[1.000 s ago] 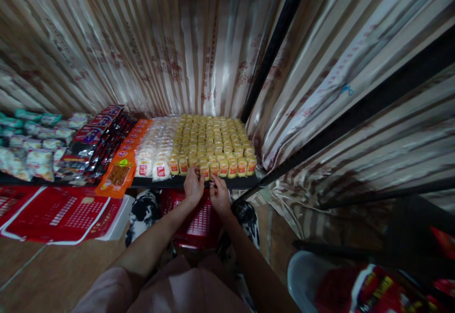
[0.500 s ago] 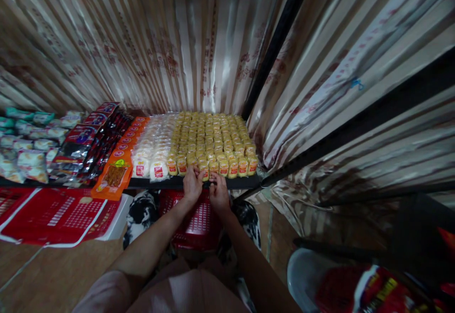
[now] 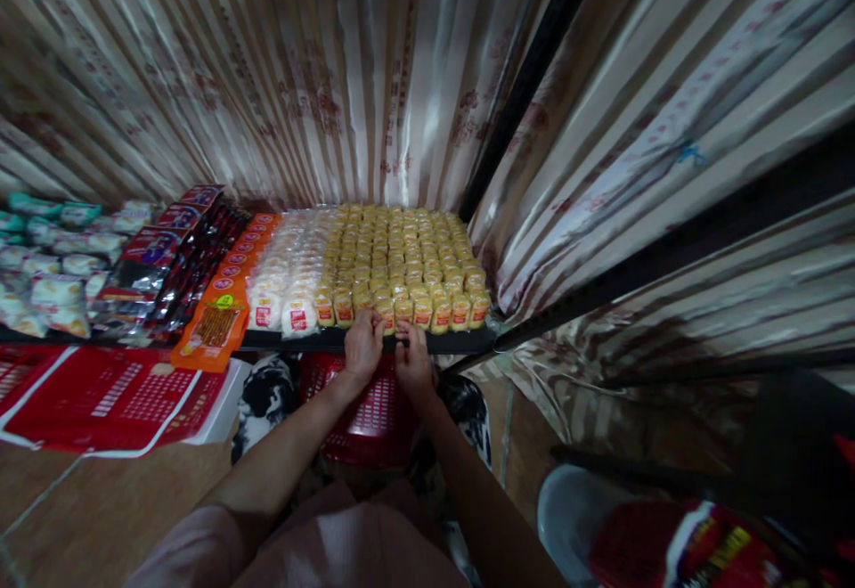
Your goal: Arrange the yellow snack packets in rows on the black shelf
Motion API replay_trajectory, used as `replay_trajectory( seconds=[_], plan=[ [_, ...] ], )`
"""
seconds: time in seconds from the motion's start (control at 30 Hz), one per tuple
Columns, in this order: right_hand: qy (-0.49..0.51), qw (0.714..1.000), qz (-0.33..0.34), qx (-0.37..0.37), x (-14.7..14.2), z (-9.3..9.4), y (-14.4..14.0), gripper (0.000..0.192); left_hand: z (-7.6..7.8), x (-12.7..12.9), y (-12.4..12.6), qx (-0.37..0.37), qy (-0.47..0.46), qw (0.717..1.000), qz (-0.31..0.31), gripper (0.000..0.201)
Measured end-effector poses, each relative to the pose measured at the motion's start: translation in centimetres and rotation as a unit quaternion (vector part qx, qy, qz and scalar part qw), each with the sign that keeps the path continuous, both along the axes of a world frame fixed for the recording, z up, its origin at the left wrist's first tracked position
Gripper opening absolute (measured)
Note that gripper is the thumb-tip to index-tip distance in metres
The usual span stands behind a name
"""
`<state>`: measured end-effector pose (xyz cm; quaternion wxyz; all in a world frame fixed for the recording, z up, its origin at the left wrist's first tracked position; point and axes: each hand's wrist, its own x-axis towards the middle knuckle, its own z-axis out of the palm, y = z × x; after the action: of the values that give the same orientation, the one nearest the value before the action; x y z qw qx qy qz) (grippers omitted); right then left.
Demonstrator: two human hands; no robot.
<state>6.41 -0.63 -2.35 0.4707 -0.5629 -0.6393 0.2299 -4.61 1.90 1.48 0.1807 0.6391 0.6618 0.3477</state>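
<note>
Rows of small yellow snack packets (image 3: 401, 254) with orange-red labels stand packed together on a dark shelf (image 3: 460, 341). At their front edge, my left hand (image 3: 363, 347) has its fingers bent, with thumb and fingertips on a front-row yellow packet (image 3: 387, 314). Close on its right, my right hand (image 3: 413, 362) is curled, fingertips against the lower front of the same part of the row. The fingers partly hide the packets they touch. Left of the yellow rows are white wrapped snack packets (image 3: 298, 314) with red labels.
An orange bag of sticks (image 3: 217, 325) overhangs the shelf edge beside dark red packets (image 3: 157, 254) and pale wrapped snacks (image 3: 60, 298). Below are a red basket (image 3: 364, 414) between my knees and a red bag (image 3: 120, 396). Striped curtain (image 3: 374, 80) and black posts (image 3: 534, 80) surround the shelf.
The view has shifted slightly. Both hands stay at the front of the yellow packets, with only slight finger movement.
</note>
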Motion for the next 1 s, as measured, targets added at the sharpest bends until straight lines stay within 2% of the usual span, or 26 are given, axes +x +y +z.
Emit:
replay_trajectory(
  seconds=[0.3,0.63,0.77,1.0],
  plan=[
    [-0.003,1.0,0.0,-0.012,0.03,0.27,0.12,0.038,0.02,-0.23,0.33,-0.028,0.046,0.999,0.004,0.008],
    [-0.013,1.0,-0.002,-0.016,-0.02,0.17,0.36,0.042,0.82,-0.02,0.33,-0.063,0.109,0.992,0.017,0.016],
    [-0.011,1.0,-0.005,-0.019,-0.04,0.2,0.24,0.041,0.87,-0.01,0.26,-0.067,0.109,0.992,0.02,0.017],
    [0.01,1.0,0.001,-0.016,-0.1,-0.04,-0.27,0.039,0.09,-0.31,-0.28,-0.041,0.079,0.996,0.01,0.013]
  ],
)
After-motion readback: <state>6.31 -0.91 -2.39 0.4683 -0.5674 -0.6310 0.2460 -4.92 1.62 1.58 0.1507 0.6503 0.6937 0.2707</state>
